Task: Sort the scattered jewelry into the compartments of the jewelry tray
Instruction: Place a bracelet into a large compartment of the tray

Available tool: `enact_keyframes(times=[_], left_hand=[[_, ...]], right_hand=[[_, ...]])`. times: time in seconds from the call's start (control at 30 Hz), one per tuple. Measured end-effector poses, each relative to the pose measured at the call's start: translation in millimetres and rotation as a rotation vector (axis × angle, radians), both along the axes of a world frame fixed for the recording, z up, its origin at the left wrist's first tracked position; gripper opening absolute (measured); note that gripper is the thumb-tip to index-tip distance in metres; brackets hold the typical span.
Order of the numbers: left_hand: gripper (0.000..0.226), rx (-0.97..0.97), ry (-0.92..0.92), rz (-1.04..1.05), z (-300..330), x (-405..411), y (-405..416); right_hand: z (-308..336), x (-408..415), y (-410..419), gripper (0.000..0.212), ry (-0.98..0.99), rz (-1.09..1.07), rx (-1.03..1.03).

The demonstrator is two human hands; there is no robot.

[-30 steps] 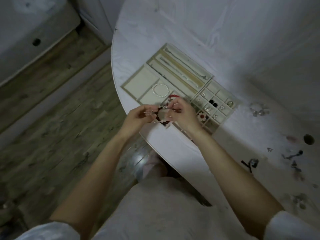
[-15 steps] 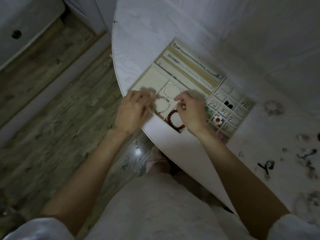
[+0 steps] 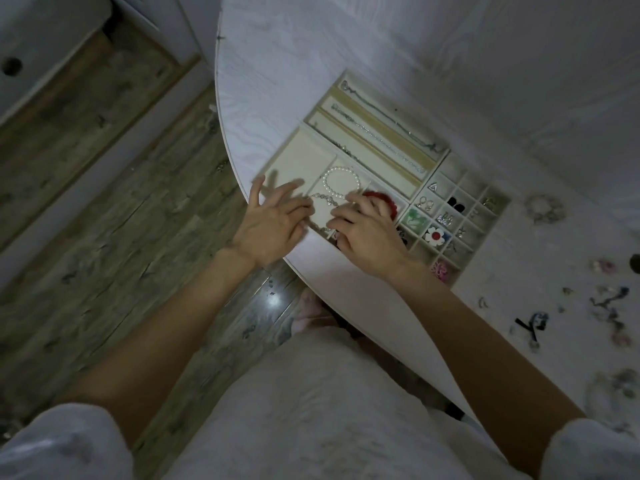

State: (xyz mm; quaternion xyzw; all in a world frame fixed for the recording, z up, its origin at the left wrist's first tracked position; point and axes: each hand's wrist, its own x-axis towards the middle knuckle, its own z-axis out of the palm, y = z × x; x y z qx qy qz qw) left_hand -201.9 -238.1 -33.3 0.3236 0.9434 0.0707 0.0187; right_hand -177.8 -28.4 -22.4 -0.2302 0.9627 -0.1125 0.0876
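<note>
The cream jewelry tray (image 3: 298, 157) lies on the white round table (image 3: 284, 81) near its edge. A pearl bracelet (image 3: 341, 181) and a thin silver bracelet (image 3: 323, 199) share one middle compartment. A red bead bracelet (image 3: 382, 199) sits in the compartment to the right, partly under my right hand (image 3: 367, 233). That hand's bent fingertips touch down by the silver bracelet. My left hand (image 3: 273, 223) hovers with spread fingers over the tray's near left edge and holds nothing. Long slots at the back hold chains (image 3: 381, 133). Small cells hold earrings and a flower piece (image 3: 434, 234).
Loose jewelry lies scattered on the table's right side: a pale ring-shaped piece (image 3: 545, 209), a black piece (image 3: 530, 323) and several small items (image 3: 609, 306). The table edge curves just below my hands, with wooden floor (image 3: 104, 202) to the left.
Both hands brought the silver bracelet from above the table edge down into the pearl bracelet's compartment. My left hand has let go and spread its fingers.
</note>
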Motion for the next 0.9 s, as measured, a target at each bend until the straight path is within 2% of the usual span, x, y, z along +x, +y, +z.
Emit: enact_keyframes(times=[0.1,0.23,0.33,0.43,0.53,0.63,0.73,0.8,0.9], left_hand=[[0.043,0.028,0.017,0.0,-1.9,0.9,0.7],[0.041,0.047,0.024,-0.007,-1.3,-0.2,1.9],[0.042,0.037,0.001,0.006,-2.8,1.1,1.2],[0.042,0.061,-0.017,0.02,-0.2,4.7,1.5],[0.033,0.147,0.071,0.022,12.4,12.7,10.5],[0.026,0.32,0.122,0.098,34.9,28.6,31.4],[0.026,0.509,0.029,0.101,50.1,48.3,71.1],[0.027,0.622,-0.08,0.02,56.4,59.9,110.8],[0.034,0.664,-0.454,-0.087,62.2,81.0,175.5]], right_hand=[[-0.3,-0.7,0.0,0.023,-0.003,0.001,0.0],[-1.0,-1.0,-3.8,0.033,-0.011,-0.031,-0.02],[-3.4,-1.3,-5.2,0.026,-0.003,-0.068,-0.071],[-5.9,0.3,-5.9,0.027,-0.015,-0.082,-0.072],[6.2,4.6,-2.2,0.032,-0.026,-0.095,-0.129],[35.5,23.5,19.0,0.035,0.068,-0.185,-0.206],[61.9,69.8,64.3,0.029,0.117,-0.342,-0.288],[70.0,111.8,103.0,0.026,0.111,-0.482,-0.308],[69.8,176.5,155.3,0.018,0.04,-0.773,-0.317]])
